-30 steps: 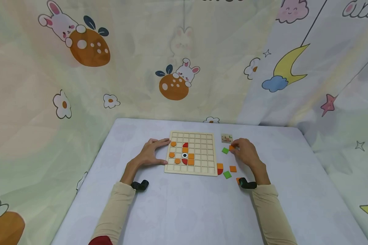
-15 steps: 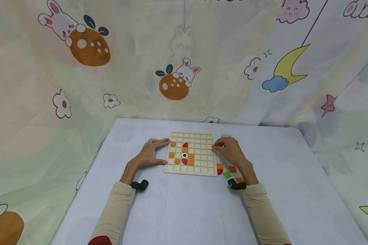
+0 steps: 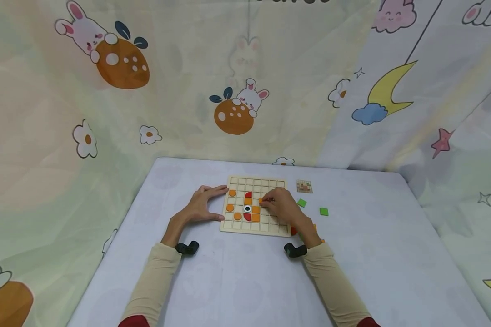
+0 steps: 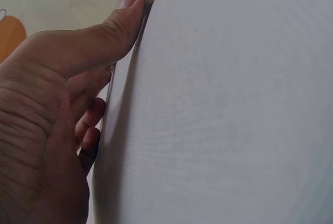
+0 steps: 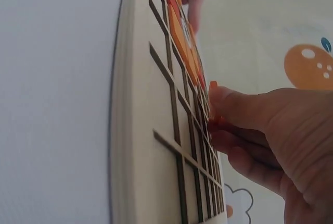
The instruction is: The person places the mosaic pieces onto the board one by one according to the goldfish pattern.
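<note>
While the left hand (image 3: pixel 198 204) touches the grid board (image 3: pixel 270 227), the right hand (image 3: pixel 284 204) pinches an orange tile (image 3: pixel 260 200)

Because it looks thin and rigid, the orange tile should feel light, barely bend, and be best gripped by opposite edges. The right fingers grasp it over the grid board, towards the far edge of the table (image 3: pixel 237 281); contact is unclear. The left fingers lie spread along the board's left side. The right wrist view reveals the board's thickness; only the head view shows the picture card (image 3: pixel 304 186) and green tiles (image 3: pixel 324 211).

Beige sleeves (image 3: pixel 153 279), black wrist cameras (image 3: pixel 191 248)
</note>
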`<state>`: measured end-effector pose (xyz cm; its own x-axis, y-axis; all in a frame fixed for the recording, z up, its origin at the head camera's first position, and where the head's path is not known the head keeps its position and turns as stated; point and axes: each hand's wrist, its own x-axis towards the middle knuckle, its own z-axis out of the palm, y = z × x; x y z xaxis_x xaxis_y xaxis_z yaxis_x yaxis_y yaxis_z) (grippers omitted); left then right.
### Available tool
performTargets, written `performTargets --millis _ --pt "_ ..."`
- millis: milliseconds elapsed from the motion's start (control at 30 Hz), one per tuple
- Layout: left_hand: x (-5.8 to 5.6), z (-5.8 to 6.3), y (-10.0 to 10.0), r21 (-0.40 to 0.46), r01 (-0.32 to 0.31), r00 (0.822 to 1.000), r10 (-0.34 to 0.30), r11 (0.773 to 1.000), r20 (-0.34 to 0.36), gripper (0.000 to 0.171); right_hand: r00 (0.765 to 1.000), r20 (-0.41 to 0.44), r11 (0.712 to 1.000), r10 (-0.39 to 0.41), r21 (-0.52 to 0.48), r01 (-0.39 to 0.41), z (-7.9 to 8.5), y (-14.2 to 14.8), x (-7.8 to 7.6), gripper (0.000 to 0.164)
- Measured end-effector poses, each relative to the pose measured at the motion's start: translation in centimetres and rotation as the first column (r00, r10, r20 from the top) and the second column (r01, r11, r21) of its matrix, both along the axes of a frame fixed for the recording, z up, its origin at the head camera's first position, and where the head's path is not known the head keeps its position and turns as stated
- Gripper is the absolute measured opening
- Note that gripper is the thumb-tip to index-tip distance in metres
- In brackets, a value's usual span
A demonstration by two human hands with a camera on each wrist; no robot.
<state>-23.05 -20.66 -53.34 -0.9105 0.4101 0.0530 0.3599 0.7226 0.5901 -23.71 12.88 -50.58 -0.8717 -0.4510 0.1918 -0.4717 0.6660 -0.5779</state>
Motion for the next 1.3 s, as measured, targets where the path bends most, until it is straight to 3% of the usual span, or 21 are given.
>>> performTargets --millis 300,867,967,1067,1167,1300 --pt "0.0 0.0 -0.1 0.001 0.000 1.000 0.000 1.000 0.004 0.101 0.996 -0.083 0.993 0.040 0.115 -0.031 -0.1 -1.5 0.4 0.016" --pt "-0.1 0.2 0.0 0.014 0.004 1.000 -0.004 1.000 0.005 0.102 0.989 -0.137 0.989 0.058 0.140 -0.039 -0.4 -1.8 0.1 0.015" --pt "0.0 0.1 0.1 0.007 0.002 1.000 -0.002 1.000 -0.001 0.102 0.993 -0.104 0.991 0.060 0.126 -0.047 0.0 -1.5 0.1 0.017" --pt "0.0 0.1 0.1 0.004 0.001 1.000 -0.001 1.000 0.009 0.102 1.000 -0.015 0.995 0.013 0.094 -0.012 0.5 -0.5 0.4 0.021" --pt "0.0 0.1 0.1 0.013 0.005 1.000 -0.005 1.000 0.017 0.101 0.995 0.085 0.997 -0.053 0.052 0.049 1.1 1.4 0.8 0.023" --pt "-0.2 -0.1 0.1 0.021 0.005 1.000 -0.005 1.000 0.020 0.100 0.986 0.152 0.997 -0.065 0.045 0.059 2.3 5.1 1.3 0.022"
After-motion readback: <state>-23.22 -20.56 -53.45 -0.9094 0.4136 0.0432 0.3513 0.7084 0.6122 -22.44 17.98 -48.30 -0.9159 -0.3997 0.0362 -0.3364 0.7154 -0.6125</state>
